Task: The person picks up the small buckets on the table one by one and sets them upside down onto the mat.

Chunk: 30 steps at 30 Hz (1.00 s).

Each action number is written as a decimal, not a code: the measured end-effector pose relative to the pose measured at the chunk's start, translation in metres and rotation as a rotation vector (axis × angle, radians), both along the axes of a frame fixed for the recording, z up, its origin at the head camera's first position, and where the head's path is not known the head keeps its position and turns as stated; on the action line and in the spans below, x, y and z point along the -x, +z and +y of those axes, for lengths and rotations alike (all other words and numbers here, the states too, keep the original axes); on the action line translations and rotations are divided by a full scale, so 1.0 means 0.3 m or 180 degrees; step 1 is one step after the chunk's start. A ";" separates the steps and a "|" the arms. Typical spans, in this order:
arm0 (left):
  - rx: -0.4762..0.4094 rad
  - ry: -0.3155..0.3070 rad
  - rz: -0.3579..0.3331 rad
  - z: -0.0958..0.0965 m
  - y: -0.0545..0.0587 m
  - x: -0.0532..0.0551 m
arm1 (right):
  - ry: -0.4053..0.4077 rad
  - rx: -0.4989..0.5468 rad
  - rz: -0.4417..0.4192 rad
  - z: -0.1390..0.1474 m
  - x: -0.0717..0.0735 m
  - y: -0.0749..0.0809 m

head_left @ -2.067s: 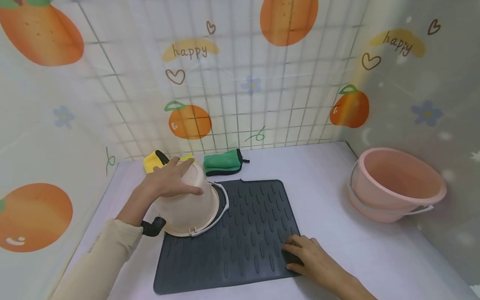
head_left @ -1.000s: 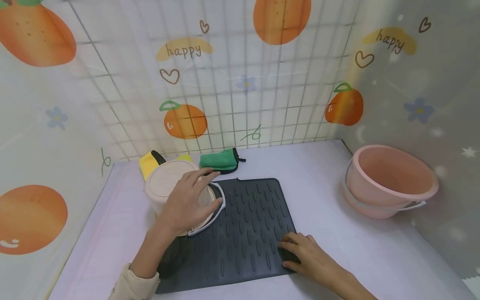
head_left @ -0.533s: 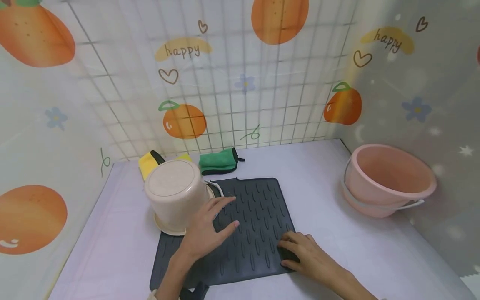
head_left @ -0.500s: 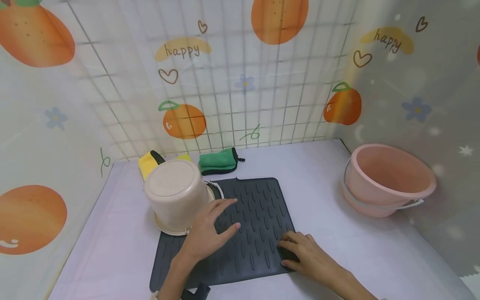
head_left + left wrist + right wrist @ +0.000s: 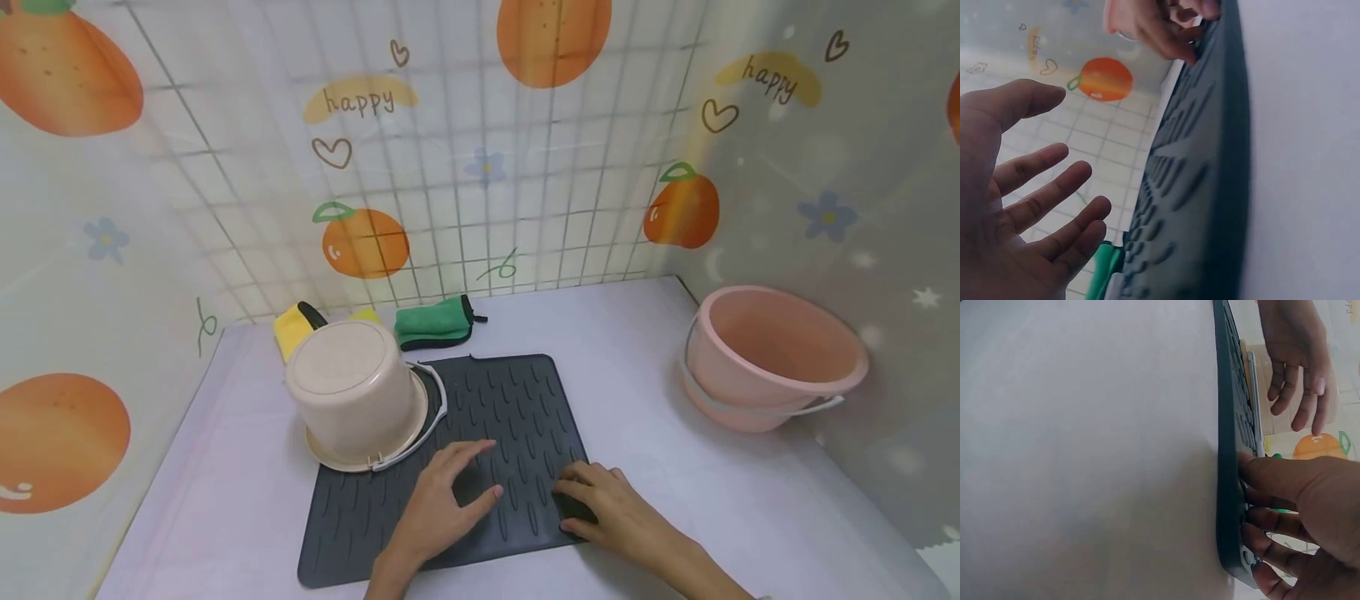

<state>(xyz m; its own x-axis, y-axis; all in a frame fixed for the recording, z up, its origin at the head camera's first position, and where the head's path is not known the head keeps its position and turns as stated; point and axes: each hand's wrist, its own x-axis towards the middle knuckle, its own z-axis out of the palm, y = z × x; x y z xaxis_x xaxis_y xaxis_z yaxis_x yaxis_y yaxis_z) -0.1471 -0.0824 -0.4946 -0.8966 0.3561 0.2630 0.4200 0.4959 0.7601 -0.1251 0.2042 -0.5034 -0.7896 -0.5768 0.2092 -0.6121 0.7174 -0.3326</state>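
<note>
My left hand [image 5: 438, 508] hovers with spread, loosely bent fingers over the front middle of a dark grey ribbed mat [image 5: 517, 417]. Nothing is in its grasp, as the left wrist view confirms. The right hand [image 5: 618, 517] rests its fingertips on the mat's front right corner; in the right wrist view its fingers [image 5: 1272, 525] touch the mat surface and hold no object. Upside down on the mat's left rear part stands a beige bucket [image 5: 356, 408], apart from both hands, its white handle [image 5: 441, 396] lying toward the right.
A pink bucket [image 5: 720, 358] stands mouth up at the right, by the side curtain. Behind the beige bucket lie a yellow cloth [image 5: 291, 332] and a folded green cloth [image 5: 432, 323] with black edging. A fruit-print curtain [image 5: 442, 167] encloses the back and sides.
My left hand has come off the beige bucket and moved right and toward me, over the mat. The bucket stays in place. The right hand keeps its spot on the mat corner.
</note>
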 end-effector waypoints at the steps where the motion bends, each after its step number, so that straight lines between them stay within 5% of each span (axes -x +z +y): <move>1: 0.0008 -0.0005 -0.0028 0.003 -0.007 -0.003 | -0.0005 -0.0003 -0.0010 0.000 0.000 0.000; 12: 0.0181 -0.0002 -0.0152 0.039 -0.072 -0.028 | -0.0027 0.0020 -0.0006 -0.001 -0.002 -0.003; 30: 0.0494 -0.0103 -0.0124 0.046 -0.119 -0.033 | -0.0045 0.0029 0.0075 -0.002 0.001 -0.010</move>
<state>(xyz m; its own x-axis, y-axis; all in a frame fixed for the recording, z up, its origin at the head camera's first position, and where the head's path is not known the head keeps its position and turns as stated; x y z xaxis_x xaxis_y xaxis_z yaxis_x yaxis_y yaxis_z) -0.1374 -0.0687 -0.5302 -0.8924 0.4188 0.1679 0.4094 0.5952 0.6914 -0.1256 0.2036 -0.5065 -0.7925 -0.5637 0.2329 -0.6097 0.7230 -0.3247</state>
